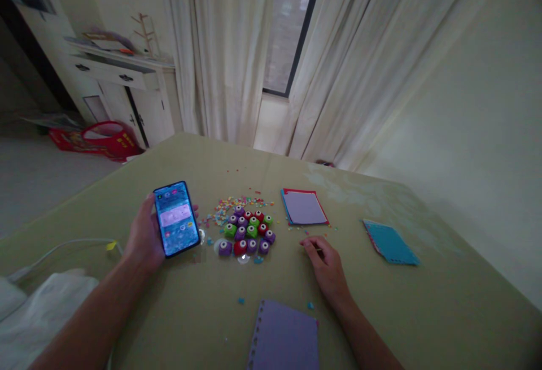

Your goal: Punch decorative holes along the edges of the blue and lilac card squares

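My left hand (146, 234) is wrapped round a smartphone (176, 220), holding it tilted above the table with its lit screen towards me. Resting at the centre right, my right hand (324, 262) has its fingers curled, thumb and forefinger tips together; whatever may be between them is too small to make out. Between the hands stands a cluster of small purple, red and green cubes (247, 230) with round white tops. Tiny coloured bits (224, 207) lie scattered behind and beside them. Beyond my right hand is a stack of square sheets (305, 207), lilac on top with red and blue edges.
A purple sheet with a punched edge (285, 336) lies near the front. To the right is a blue sheet stack (392, 243). A white cable (63, 244) and white cloth (46, 313) are at left. Behind the table (190, 313) hang curtains (228, 48); a red bag (101, 139) sits on the floor.
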Demonstrator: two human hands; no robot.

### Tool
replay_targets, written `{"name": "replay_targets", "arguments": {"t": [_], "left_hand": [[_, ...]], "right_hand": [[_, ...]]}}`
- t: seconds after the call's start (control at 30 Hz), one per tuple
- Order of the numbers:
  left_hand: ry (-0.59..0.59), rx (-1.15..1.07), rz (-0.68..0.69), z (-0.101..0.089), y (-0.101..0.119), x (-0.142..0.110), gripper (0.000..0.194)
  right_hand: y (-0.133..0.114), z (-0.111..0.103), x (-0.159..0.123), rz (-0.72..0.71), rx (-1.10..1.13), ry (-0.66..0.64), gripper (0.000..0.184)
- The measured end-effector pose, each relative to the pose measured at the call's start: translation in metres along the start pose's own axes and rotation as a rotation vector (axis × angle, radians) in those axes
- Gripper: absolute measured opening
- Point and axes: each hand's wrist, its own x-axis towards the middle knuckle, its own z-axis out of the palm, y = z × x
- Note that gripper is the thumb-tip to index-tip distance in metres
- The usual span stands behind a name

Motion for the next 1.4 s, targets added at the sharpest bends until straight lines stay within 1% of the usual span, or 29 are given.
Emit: {"name": "replay_targets", "arguments": {"t": [0.1,0.23,0.4,0.5,0.6,0.73,0.9,1.0,1.17,1.4], "left_hand": [[-0.032,0.054,0.045,-0.0019,-0.0003,0.0024,0.062],[-0.045,0.089,0.063,-0.0027,-0.0015,0.0060,0.065],[-0.081,0.053,0.087,-0.0016,-0.0020,0.0047,0.053],[-0.115,-0.009,0.085,-0.0012,-0.0028,0.0043,0.051],[-0.141,-0.083,0.078,-0.0004,-0.0033,0.0052,0.055],[-0.167,-0.165,0.071,0.0016,-0.0017,0.0029,0.065],[-0.160,-0.182,0.045,0.0039,-0.0011,-0.0027,0.074],[-0.152,-0.165,0.044,0.0037,-0.0030,-0.0027,0.075],[-0.179,-0.134,0.071,0.0005,-0.0046,-0.0003,0.075],[-0.188,-0.123,0.090,0.0003,-0.0032,0.0000,0.076]], "right_hand": [[0.0005,-0.0002,0.0000,0.002,-0.003,0.006,0.047],[0.0003,-0.0003,0.0000,-0.001,0.004,0.000,0.049],[0.0001,-0.0003,-0.0007,-0.003,0.008,0.001,0.050],[0.0001,-0.0002,-0.0006,-0.003,0.005,-0.001,0.052],[0.0002,0.0001,-0.0002,0.000,0.003,0.000,0.053],[-0.0006,0.0004,-0.0001,0.008,0.007,-0.005,0.052],[-0.0031,0.0000,-0.0002,0.007,-0.001,-0.002,0.054],[-0.0038,-0.0003,0.0000,0.006,-0.009,-0.006,0.055],[-0.0034,-0.0005,-0.0002,0.006,-0.008,-0.011,0.055],[-0.0038,-0.0002,-0.0009,-0.004,-0.013,-0.007,0.052]]}}
